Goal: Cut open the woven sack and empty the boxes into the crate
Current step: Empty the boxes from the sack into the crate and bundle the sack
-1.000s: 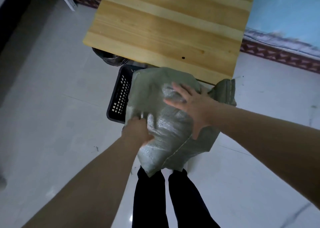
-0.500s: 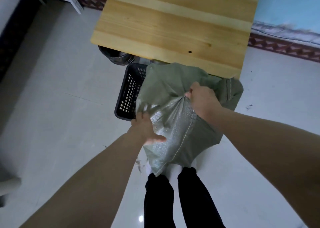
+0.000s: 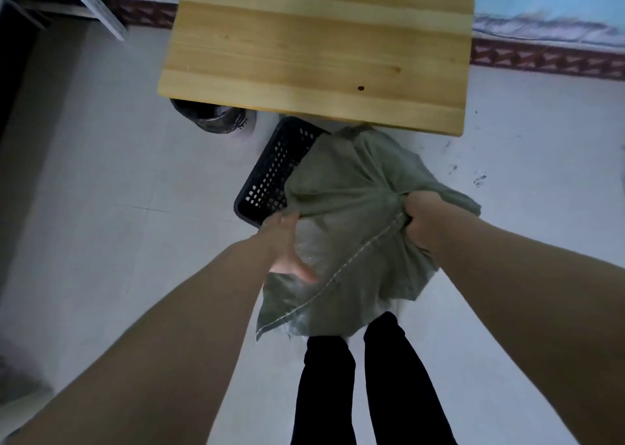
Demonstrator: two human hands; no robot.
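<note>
Sack: a grey-green woven sack (image 3: 341, 187) is held up over the floor, just in front of the table's near edge. Its far part is draped over the right side of the crate, and its lower corner hangs down above the person's legs. A stitched seam is seen running from the right fist down to that corner.
Right hand: the right hand (image 3: 426, 218) is closed into a fist round a bunch of gathered cloth at the sack's right side, and folds are drawn tight towards it.
Left hand: the left hand (image 3: 287, 245) is laid against the sack's left side with the thumb spread wide. The fingertips are hidden at a fold, so it cannot be told whether cloth is pinched.
Crate: a black perforated crate (image 3: 270, 177) is set on the floor, partly under the table. Only its left wall and near corner are seen.
Legs: two legs in black trousers (image 3: 399, 387) are seen below the sack.
Table: a pale wooden table (image 3: 318, 49) fills the upper middle.
Bin: a bin lined with a dark bag (image 3: 211, 118) is seen under the table's left corner, near the crate.
Floor: pale tiles (image 3: 101, 191) are bordered by a patterned red skirting (image 3: 541, 57).
</note>
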